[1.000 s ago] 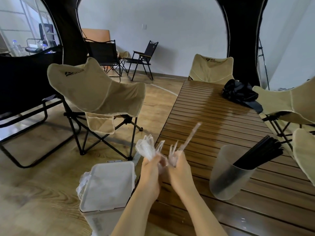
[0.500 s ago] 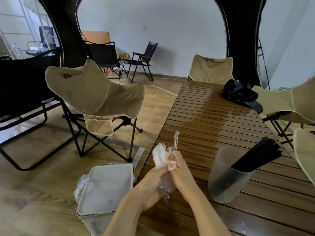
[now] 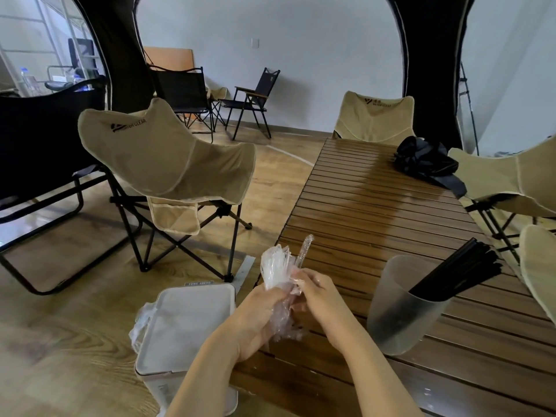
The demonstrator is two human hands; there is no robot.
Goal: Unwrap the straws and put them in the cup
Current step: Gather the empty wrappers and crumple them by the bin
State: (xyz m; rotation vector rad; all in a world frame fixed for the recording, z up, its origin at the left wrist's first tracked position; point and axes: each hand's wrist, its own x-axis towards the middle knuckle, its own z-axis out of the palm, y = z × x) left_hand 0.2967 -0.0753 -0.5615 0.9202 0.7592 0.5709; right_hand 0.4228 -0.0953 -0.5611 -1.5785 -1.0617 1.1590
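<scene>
L hand point(image 3: 255, 314), R hand point(image 3: 320, 294): curled, close

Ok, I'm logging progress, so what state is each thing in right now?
Cup: upright on the table, holding straws.
Black straws: unwrapped, leaning in the cup.
Clear wrappers: bunched, held by the left hand.
Clear strip: sticking up, pinched by the right hand.
Bin: lid closed.

Soft, even light fills the room, brightest on the white wall point(image 3: 316, 55). The tabletop point(image 3: 346, 176) shines with pale glare at its far end. Shadows are weak and soft. Straight lines bend near the edges, and the corners look stretched and fuzzy.
</scene>
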